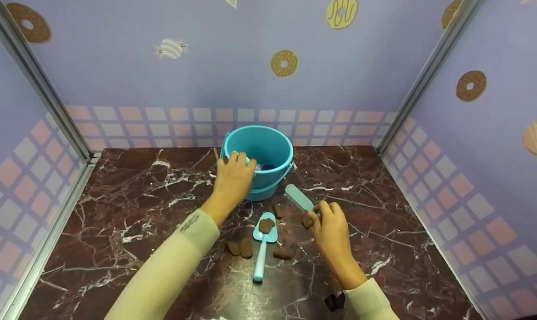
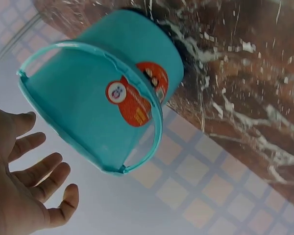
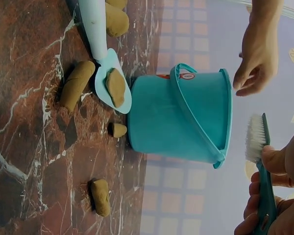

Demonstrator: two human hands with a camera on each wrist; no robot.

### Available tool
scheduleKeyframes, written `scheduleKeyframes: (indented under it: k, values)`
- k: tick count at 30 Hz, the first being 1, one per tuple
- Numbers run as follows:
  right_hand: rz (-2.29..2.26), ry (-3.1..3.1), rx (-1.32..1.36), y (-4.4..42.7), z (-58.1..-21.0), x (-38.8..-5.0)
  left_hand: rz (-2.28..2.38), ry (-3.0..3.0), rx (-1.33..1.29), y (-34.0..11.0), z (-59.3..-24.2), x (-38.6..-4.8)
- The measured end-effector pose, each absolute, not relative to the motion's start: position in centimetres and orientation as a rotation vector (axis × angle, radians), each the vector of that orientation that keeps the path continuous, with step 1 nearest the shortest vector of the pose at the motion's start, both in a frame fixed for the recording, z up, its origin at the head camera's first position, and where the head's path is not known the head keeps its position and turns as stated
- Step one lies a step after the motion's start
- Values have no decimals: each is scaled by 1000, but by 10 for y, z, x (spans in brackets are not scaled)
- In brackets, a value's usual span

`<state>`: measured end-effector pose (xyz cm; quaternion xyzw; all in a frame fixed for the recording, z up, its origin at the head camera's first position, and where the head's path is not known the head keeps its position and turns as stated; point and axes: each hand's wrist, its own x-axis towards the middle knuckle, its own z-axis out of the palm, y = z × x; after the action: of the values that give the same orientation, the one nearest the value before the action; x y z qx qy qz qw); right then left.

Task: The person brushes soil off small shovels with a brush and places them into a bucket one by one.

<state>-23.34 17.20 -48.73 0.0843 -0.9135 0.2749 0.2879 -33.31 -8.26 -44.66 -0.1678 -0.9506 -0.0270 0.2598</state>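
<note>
A turquoise bucket (image 1: pixel 266 181) stands upright at the back, its handle hanging down at the front. Over its near left rim is my left hand (image 1: pixel 236 175); in the left wrist view that hand (image 2: pixel 29 181) has loosely bent, spread fingers and holds nothing. Something pale and purple (image 1: pixel 266 167) lies inside the bucket, mostly hidden. My right hand (image 1: pixel 332 226) grips the handle of a teal brush (image 1: pixel 299 198), whose white bristles (image 3: pixel 255 137) show in the right wrist view. In front of the bucket lies a light-blue toy shovel (image 1: pixel 260 262) with a brown lump (image 1: pixel 266 225) on its blade.
Several brown clay-like pieces lie around the shovel: a pair (image 1: pixel 246 248) to its left, a roll (image 1: pixel 284 253) to its right, and a lump (image 1: pixel 307 220) by my right hand. Dark bits (image 1: pixel 335 301) sit near my right sleeve. Patterned walls enclose the marbled surface (image 1: pixel 161 209).
</note>
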Motion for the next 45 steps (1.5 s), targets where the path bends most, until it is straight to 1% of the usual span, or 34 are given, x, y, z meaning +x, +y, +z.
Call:
scheduleKeyframes:
  k: [4,6,11,12,14,18,24,27,31,38,41,45]
  values:
    - [749,-2436,220,173,-491,-231,-192,-2670,-357,-84,-467,-299]
    - [756,-2430,216,173,-492,-231,-249,-2773,-316,-81,-490,-282]
    - [762,-2421,203,172,-495,-231,-373,-3043,-227,-54,-539,-229]
    - [765,-2421,206,171,-495,-231,-371,-3075,-198,-47,-541,-216]
    - [768,-2426,209,169,-495,-230,-354,-3092,-167,-36,-556,-202]
    - [775,-2434,202,166,-497,-227,-233,-3014,-82,-21,-579,-190]
    - [787,-2465,198,163,-499,-223,-124,-2895,49,-11,-599,-196]
    - [801,-2481,200,162,-498,-223,-146,-2874,59,-13,-599,-201]
    - [794,-2501,204,161,-496,-222,-178,-2826,3,-27,-590,-206]
    - [678,-2425,323,145,-495,-218,-161,-2725,-142,-61,-542,-213]
    - [623,-2385,399,131,-495,-211,-137,-2649,-164,-66,-523,-210]
    - [569,-2356,499,112,-496,-201,-136,-2593,-212,-68,-507,-203]
